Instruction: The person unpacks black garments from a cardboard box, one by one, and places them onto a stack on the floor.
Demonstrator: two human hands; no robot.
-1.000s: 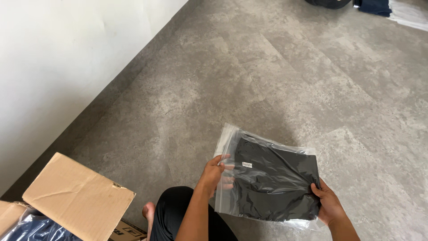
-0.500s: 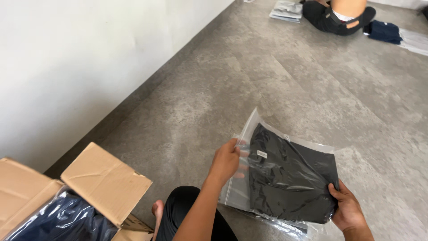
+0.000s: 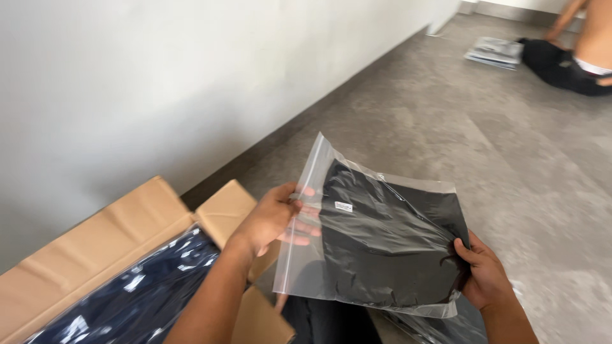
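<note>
Hands (image 3: 271, 220) (both closed) grip bagged black garment (image 3: 389, 245).

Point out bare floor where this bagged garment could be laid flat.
Bare grey floor lies beyond the clear bag, between the white wall and the seated person. Crowded: the open cardboard box on the left, more bags underneath.

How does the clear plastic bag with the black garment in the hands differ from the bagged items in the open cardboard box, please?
The clear plastic bag with the black folded garment is held up off the floor, left hand at one edge, right hand at the opposite corner; the bagged dark blue items lie in the open brown cardboard box. One garment is black, the others navy. Both are in glossy transparent plastic.
</note>
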